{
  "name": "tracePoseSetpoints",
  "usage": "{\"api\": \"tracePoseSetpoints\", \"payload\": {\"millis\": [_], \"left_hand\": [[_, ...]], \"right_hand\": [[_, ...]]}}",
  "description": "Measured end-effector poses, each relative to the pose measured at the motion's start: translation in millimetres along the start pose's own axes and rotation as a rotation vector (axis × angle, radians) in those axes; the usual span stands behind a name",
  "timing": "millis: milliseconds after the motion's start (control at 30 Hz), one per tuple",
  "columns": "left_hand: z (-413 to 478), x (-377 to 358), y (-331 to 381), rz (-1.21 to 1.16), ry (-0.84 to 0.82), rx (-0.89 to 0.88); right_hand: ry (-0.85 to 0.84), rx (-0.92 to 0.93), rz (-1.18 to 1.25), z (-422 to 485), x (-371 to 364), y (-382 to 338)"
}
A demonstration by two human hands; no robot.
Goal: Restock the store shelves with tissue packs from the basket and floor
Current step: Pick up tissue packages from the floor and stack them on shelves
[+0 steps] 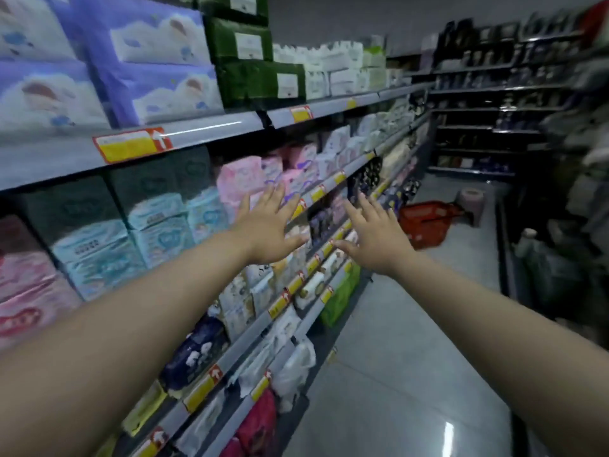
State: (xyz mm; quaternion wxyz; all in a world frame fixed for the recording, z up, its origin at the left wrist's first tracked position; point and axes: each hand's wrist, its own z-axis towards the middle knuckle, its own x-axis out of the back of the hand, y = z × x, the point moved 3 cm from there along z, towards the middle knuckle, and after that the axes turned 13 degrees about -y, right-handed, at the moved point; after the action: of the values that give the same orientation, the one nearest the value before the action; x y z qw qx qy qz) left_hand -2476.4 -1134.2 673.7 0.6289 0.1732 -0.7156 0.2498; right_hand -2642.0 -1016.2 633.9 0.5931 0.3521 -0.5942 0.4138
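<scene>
Plainly both arms were stretched forward along the aisle, bare as far as could be seen; the left hand (268, 225) was spread wide, fingers straight and fanned apart, palm turned toward the shelves (211, 128), and it held nothing; its fingertips lay in front of the pink tissue packs (240, 179) on the middle shelf, though whether they touched the packs I could not tell, the picture being blurred there; the right hand (375, 237) was likewise wide, fingers splayed and thumb out to the side, palm down, gripping nothing and hanging in the air just beside the shelf edges, apart from the left hand. The red basket (415, 227) sat on the floor (412, 341) well down the aisle, beyond the right hand's fingertips and near the foot of the shelves; what it held could not be made out; a pinkish wrapped pack (472, 201) stood on the floor just beside it, on its far side. On the shelves, pale blue packs (95, 249) were stacked left of the pink ones; purple-and-white packs (155, 61) and dark green packs (250, 44) filled the top shelf; white and cream packs (237, 301) crowded the lower shelves; yellow-and-red price labels (131, 145) ran along the shelf rims. Dark shelving (478, 94) closed the far end of the aisle.
</scene>
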Motion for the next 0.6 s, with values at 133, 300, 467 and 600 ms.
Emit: {"api": "tracePoseSetpoints", "payload": {"millis": [133,300,467,600], "left_hand": [[13.7,-30.8,63.1,0.006,-0.081,-0.208],[16.0,-76.6,135.5,0.074,-0.167,-0.455],[-15.9,-138.2,198.3,0.123,-0.243,-0.705],[-57.4,-202.9,242.9,0.186,-0.328,-0.884]], "right_hand": [[-0.026,-0.204,0.048,-63.1,-29.0,43.8],[-0.082,-0.477,0.047,-152.8,-84.4,73.8],[-0.144,-0.747,0.14,-252.1,-148.8,64.9],[-0.237,-0.966,0.261,-341.6,-215.9,38.5]]}}
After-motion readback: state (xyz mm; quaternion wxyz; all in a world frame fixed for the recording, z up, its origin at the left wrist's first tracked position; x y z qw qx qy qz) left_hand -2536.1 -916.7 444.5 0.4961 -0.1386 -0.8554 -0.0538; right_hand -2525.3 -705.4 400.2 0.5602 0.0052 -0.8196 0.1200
